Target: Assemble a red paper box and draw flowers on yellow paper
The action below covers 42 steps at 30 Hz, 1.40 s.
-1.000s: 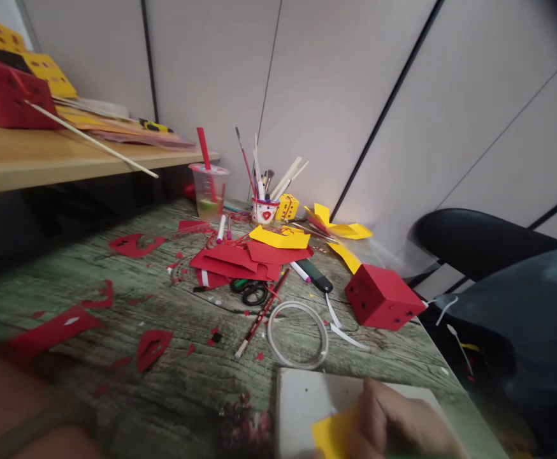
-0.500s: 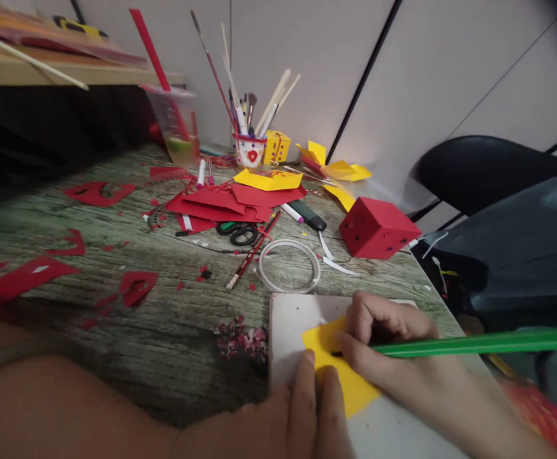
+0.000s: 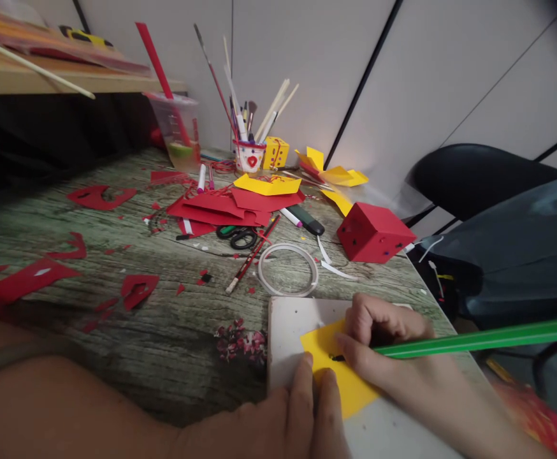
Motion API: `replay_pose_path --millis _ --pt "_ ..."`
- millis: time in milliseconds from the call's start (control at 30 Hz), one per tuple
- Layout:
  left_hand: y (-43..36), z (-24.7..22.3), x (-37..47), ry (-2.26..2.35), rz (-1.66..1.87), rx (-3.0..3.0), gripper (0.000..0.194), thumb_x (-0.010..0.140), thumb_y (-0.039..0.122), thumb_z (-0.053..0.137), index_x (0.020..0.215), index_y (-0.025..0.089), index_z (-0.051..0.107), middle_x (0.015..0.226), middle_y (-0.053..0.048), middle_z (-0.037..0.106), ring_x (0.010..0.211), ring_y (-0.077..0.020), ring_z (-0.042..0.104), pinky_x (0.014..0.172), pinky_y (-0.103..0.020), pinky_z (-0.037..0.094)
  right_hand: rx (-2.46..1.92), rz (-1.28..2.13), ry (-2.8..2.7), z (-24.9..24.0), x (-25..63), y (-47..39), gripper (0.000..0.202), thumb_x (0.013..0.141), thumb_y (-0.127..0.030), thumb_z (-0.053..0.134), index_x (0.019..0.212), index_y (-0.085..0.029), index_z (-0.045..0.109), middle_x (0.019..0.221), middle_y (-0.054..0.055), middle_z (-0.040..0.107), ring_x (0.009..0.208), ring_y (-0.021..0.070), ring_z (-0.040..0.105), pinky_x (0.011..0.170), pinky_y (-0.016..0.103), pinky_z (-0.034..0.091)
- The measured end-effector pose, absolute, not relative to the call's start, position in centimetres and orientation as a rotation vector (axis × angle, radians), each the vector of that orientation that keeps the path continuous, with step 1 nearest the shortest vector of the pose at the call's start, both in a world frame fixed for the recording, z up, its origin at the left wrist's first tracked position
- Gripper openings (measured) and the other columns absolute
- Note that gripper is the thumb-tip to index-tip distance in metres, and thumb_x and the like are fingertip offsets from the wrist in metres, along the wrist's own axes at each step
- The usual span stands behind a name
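Observation:
My right hand (image 3: 386,335) is closed around a long green pencil (image 3: 479,336), whose shaft runs off toward the right edge. Its tip is at a small dark mark on a piece of yellow paper (image 3: 359,395) and is partly hidden by my fingers. The paper lies on a white board (image 3: 283,331) at the table's near right side. My left hand (image 3: 302,411) rests with fingers stretched out on the paper's lower left part, pressing it against the board. Nothing is gripped in it.
A tape roll (image 3: 288,293), a paintbrush (image 3: 252,255) and scissors (image 3: 243,237) lie beyond the board. A red paper cube (image 3: 376,233) sits at the right edge. Red paper scraps (image 3: 139,290) litter the left. A brush cup (image 3: 250,156) and plastic cup (image 3: 178,127) stand behind.
The view has shifted slightly. The dark mark on the yellow paper shows more plainly beside my right fingertips. Both hands stay in nearly the same place, and the pencil's far end is slightly higher.

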<state>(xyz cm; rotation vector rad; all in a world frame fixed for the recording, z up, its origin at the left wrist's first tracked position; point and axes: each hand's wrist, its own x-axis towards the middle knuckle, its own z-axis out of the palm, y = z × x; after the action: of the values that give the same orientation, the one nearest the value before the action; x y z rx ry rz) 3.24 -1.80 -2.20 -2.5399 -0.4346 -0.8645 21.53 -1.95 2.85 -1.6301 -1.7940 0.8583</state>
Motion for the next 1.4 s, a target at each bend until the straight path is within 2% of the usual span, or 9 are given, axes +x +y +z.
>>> replay_pose_path --millis 167,333,533,733,867,1133,1400 --pt "-1.9 -2.3 3.2 -0.367 -0.806 -2.576 0.017 0.079 0.012 0.049 0.092 0.011 0.060 0.086 -0.006 0.069 0.056 -0.0103 0.063 0.053 -0.016 0.052 -1.618 0.852 -1.788 2.5 21.7 -2.1 0.025 0.070 -0.010 0.049 0.055 -0.020 0.032 0.053 -0.007 0.036 0.049 0.0079 0.030 0.040 0.019 0.025" --pt "-1.7 -1.9 3.0 -0.330 -0.866 -2.594 0.016 0.079 0.016 0.052 0.091 0.010 0.061 0.084 -0.008 0.069 0.057 -0.0122 0.063 0.051 -0.016 0.052 -1.644 0.820 -1.830 2.7 21.6 -2.1 0.024 0.073 -0.015 0.048 0.055 -0.020 0.034 0.054 -0.006 0.039 0.049 0.0084 0.033 0.042 0.020 0.027" --pt "-1.2 -0.7 3.0 -0.240 -0.848 -2.675 0.014 0.077 0.015 0.055 0.090 0.013 0.061 0.084 -0.007 0.069 0.063 -0.0128 0.065 0.059 -0.017 0.053 -1.609 0.819 -1.832 2.5 21.6 -2.1 0.026 0.075 -0.016 0.051 0.056 -0.021 0.033 0.053 -0.006 0.039 0.050 0.0088 0.031 0.041 0.021 0.026" --pt "-1.1 -0.4 2.9 -0.185 -0.823 -2.721 0.016 0.076 0.010 0.054 0.089 0.015 0.061 0.086 -0.004 0.069 0.054 -0.0095 0.063 0.053 -0.014 0.053 -1.624 0.811 -1.862 2.6 21.6 -2.1 0.025 0.074 -0.014 0.052 0.057 -0.021 0.034 0.054 -0.006 0.040 0.050 0.0085 0.032 0.041 0.020 0.027" --pt "-1.2 -0.8 2.9 -0.231 -0.832 -2.695 0.015 0.079 0.011 0.051 0.089 0.012 0.062 0.085 -0.006 0.069 0.052 -0.0105 0.062 0.047 -0.015 0.052 -1.627 0.755 -1.871 2.6 21.6 -2.2 0.025 0.072 -0.011 0.053 0.057 -0.021 0.035 0.053 -0.006 0.040 0.049 0.0082 0.032 0.040 0.019 0.027" --pt "-1.4 -0.9 3.0 -0.189 -0.870 -2.704 0.016 0.076 0.009 0.054 0.086 0.014 0.064 0.089 -0.005 0.068 0.056 -0.0109 0.063 0.050 -0.016 0.052 -1.615 0.802 -1.854 2.7 21.5 -2.0 0.026 0.074 -0.015 0.054 0.056 -0.020 0.036 0.055 -0.005 0.043 0.049 0.0082 0.034 0.040 0.019 0.028" --pt "-2.2 -1.4 3.4 -0.457 -0.950 -2.682 0.020 0.076 0.011 0.049 0.089 0.010 0.064 0.083 -0.010 0.069 0.045 -0.0129 0.061 0.038 -0.019 0.050 -1.575 0.842 -1.852 2.4 21.8 -2.3 0.025 0.073 -0.014 0.055 0.057 -0.021 0.037 0.054 -0.006 0.043 0.049 0.0080 0.035 0.039 0.018 0.029"
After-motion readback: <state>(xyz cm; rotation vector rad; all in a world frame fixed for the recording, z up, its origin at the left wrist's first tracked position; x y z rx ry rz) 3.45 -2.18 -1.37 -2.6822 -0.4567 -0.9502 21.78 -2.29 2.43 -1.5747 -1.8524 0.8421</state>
